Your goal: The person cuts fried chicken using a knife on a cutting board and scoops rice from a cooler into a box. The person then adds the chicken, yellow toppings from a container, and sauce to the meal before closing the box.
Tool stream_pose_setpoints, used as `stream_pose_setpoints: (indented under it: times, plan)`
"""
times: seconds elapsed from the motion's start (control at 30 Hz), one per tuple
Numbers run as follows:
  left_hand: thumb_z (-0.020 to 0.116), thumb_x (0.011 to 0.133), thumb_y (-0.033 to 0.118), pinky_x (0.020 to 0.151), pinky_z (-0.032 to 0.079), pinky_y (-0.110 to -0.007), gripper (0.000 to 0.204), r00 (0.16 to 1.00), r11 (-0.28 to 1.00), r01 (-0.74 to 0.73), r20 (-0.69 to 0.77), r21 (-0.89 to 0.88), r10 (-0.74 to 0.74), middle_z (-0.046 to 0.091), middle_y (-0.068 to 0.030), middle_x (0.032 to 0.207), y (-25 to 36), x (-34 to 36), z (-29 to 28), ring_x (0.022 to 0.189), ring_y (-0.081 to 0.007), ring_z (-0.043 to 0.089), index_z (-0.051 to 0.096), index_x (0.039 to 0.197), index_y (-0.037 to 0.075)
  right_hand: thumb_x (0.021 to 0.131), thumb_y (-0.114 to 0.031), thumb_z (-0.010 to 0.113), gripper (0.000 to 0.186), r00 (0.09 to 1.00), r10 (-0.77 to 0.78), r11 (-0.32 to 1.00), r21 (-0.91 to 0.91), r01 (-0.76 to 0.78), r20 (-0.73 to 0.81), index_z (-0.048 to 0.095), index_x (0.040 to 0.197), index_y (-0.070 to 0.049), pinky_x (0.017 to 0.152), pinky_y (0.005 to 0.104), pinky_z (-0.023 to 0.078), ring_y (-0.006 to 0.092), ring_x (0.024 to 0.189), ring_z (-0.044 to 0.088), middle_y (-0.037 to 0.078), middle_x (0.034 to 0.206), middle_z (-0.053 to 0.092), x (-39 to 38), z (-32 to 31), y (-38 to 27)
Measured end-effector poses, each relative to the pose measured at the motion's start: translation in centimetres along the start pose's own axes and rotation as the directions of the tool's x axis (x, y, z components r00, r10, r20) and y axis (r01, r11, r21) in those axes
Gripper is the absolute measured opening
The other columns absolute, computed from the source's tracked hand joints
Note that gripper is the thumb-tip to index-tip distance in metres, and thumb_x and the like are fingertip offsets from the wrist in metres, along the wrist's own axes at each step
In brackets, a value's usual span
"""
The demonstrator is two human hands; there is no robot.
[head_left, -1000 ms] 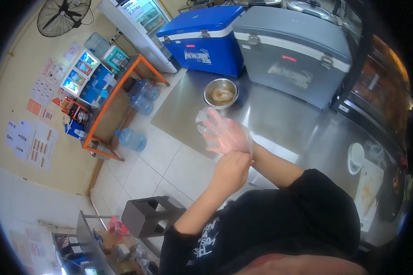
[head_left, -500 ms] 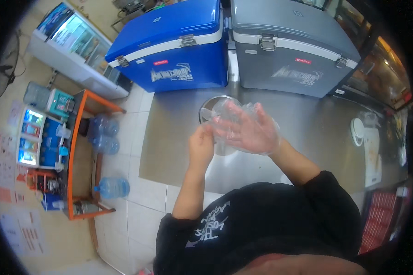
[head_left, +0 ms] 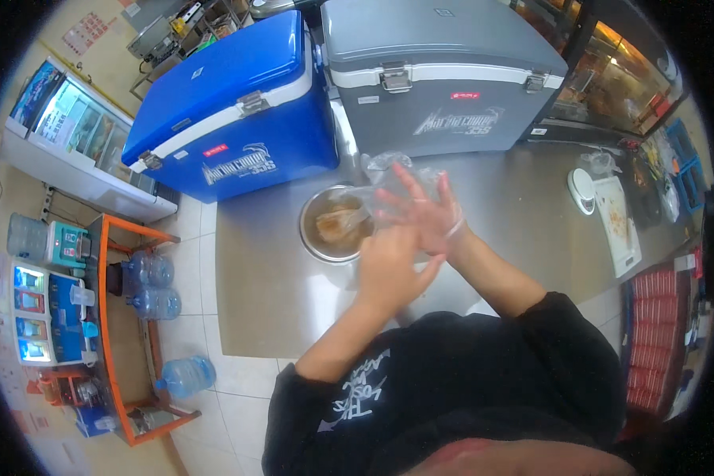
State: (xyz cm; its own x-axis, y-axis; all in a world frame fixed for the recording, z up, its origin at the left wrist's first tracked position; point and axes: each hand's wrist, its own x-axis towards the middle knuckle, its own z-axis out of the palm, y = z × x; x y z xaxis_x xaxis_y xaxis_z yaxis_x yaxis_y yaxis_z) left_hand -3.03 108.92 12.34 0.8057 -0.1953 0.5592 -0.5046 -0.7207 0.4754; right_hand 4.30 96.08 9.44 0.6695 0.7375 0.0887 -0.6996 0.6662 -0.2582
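Left grip (head_left: pixel 393 266) up against the right, knuckles bent, thumb apart; cannot tell whether it pinches any film. Right grip (head_left: pixel 435 230) empty, fingers spread.

Clear plastic glove (head_left: pixel 414 205) over the right grip, above the table. Long axis slants from wrist, lower right, to upper left; finger ends point away from the wearer, toward the coolers.

Steel table (head_left: pixel 278 317), grey, smooth, some glare. Room, by size: glass-door fridge (head_left: pixel 79 151) at left; orange-framed stand (head_left: pixel 107 301) below it in view; grey cooler (head_left: pixel 428 111) and blue cooler (head_left: pixel 238 151), lids closed, at the table's far side; white board (head_left: pixel 628 258) at right, stained; metal bowl (head_left: pixel 317 249) with brownish food (head_left: pixel 335 225), just left of the hands; round white thing (head_left: pixel 581 190) beside the board.
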Motion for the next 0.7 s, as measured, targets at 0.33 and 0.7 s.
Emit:
stream_pose_setpoints:
  times: [0.33, 0.7]
  plan:
    - [0.056, 0.069, 0.007, 0.058, 0.037, -0.037, 0.007, 0.98, 0.984, -0.169, 0.112, 0.052, 0.162, 0.048, -0.005, 0.067, 9.9, 0.7, 9.7, 0.066, -0.024, 0.051, 0.05, 0.075, 0.008, 0.078, -0.051, 0.061, 0.067, 0.997, -0.062, 0.979, -0.193, 0.07, 0.048, 0.032, 0.134, -0.029, 0.1, 0.0516, 0.032, 0.0312, 0.126, 0.034, 0.01, 0.133, 0.04, -6.1, -4.0, -5.9]
    - [0.055, 0.065, 0.008, 0.06, 0.04, -0.035, 0.009, 0.935, 0.945, -0.318, 0.19, 0.077, 0.299, 0.048, -0.0061, 0.068, 18.5, 1.0, 14.7, 0.065, -0.0229, 0.052, 0.049, 0.072, 0.007, 0.075, -0.054, 0.064, 0.08, 0.955, 0.075, 0.995, -0.088, -0.052, 0.288, 0.029, 0.137, -0.019, 0.1, 0.0491, 0.032, 0.0332, 0.125, 0.034, 0.012, 0.14, 0.031, -13.4, -2.7, -10.5]
